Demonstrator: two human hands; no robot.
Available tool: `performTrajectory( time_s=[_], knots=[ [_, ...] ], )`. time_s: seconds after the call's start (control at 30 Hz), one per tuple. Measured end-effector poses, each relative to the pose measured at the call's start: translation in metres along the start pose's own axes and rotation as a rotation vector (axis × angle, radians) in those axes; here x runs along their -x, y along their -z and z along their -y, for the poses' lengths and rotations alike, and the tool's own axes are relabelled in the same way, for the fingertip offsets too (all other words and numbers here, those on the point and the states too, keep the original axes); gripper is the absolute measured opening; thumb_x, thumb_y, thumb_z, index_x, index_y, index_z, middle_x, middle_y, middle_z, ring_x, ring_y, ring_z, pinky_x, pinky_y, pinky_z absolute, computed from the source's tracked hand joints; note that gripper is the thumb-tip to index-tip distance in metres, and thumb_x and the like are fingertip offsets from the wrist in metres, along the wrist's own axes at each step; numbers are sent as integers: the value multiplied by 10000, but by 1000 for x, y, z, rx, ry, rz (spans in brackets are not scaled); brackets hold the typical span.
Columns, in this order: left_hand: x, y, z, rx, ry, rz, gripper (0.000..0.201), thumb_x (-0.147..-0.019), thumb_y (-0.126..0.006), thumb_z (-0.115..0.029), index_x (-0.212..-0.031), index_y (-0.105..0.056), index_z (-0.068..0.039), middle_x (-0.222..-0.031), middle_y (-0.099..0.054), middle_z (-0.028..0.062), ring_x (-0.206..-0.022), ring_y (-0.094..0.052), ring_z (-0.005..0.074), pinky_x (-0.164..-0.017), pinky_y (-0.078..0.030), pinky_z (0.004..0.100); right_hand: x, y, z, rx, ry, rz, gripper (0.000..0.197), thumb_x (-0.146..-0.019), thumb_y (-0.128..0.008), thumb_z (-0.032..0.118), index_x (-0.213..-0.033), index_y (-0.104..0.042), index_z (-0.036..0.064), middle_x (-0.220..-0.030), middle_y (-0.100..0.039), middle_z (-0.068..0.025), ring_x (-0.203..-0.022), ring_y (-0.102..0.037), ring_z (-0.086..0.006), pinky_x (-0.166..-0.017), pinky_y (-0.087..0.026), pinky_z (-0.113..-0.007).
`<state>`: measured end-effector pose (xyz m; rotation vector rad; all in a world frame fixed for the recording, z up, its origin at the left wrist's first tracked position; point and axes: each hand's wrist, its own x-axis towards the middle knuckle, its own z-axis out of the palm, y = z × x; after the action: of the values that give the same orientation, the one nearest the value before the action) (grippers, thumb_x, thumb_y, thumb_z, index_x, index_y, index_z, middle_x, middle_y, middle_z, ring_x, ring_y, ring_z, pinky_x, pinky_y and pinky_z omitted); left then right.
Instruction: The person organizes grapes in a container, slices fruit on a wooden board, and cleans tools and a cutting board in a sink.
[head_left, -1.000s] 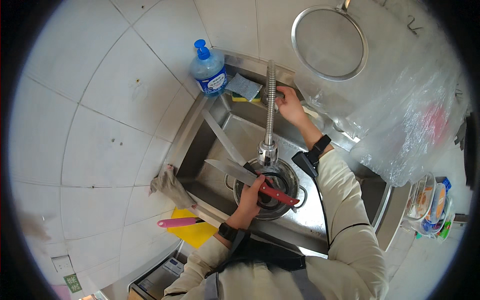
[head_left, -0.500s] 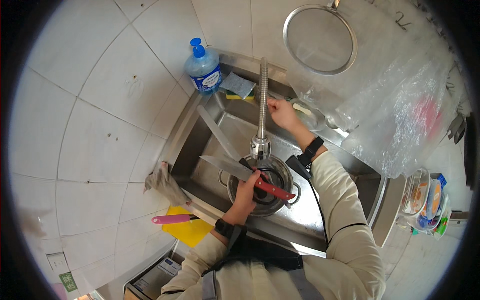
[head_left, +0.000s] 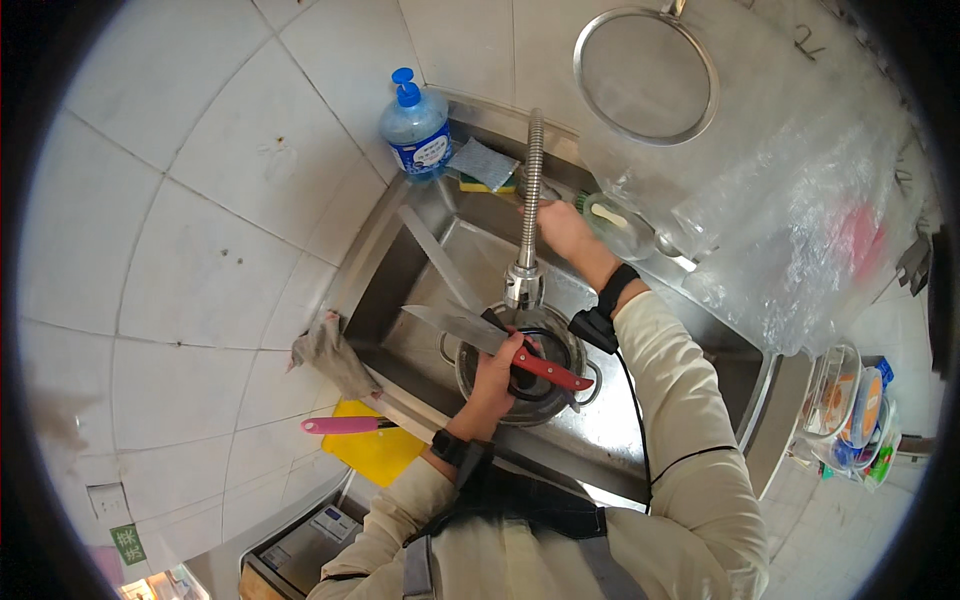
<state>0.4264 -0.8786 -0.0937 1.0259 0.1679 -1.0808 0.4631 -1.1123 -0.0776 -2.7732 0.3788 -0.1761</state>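
My left hand (head_left: 492, 378) is closed round the red-handled knife (head_left: 552, 370), whose broad blade points to the upper left. The knife is above a two-handled metal pot (head_left: 470, 392) in the sink (head_left: 620, 440). A black curved part shows in the pot, partly covered by the knife. A long blade (head_left: 438, 255) lies slanted in the sink, its lower end behind the held knife. My right hand (head_left: 568, 232) reaches to the base of the flexible metal faucet (head_left: 533, 190), fingers curled; what they grip is hidden. The faucet's head is just above the pot.
A blue-capped pump bottle (head_left: 415, 130), a grey scouring pad (head_left: 484, 163) and a yellow sponge stand at the back left corner. A brush (head_left: 610, 215) lies behind the right hand. A grey rag (head_left: 332, 358) hangs on the left rim; plastic sheeting (head_left: 790, 240) covers the right back.
The view has shifted slightly. My right hand stays by the faucet base, its wrist turned a little. My left hand still holds the red-handled knife above the pot.
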Motion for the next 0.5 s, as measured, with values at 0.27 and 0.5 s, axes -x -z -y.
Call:
performTrajectory(
  time_s=[0.27, 0.5],
  knots=[
    [3, -7, -9, 40, 6, 59, 179, -838, -544, -168, -948, -462, -53, -830, -570, 61, -781, -563, 144, -699, -452, 265, 3, -6, -16, -66, 39, -70, 294, -751, -474, 33, -1004, -607, 102, -1099, -549, -124, -933, -563, -287, -826, -456, -342],
    [0, -9, -8, 29, 11, 68, 166, -838, -539, -156, -944, -465, -51, -828, -569, 60, -789, -563, 149, -702, -454, 270, 8, -8, -23, -79, 31, -62, 347, -717, -484, -18, -1022, -601, 99, -1130, -534, -119, -969, -547, -288, -843, -448, -343]
  ],
)
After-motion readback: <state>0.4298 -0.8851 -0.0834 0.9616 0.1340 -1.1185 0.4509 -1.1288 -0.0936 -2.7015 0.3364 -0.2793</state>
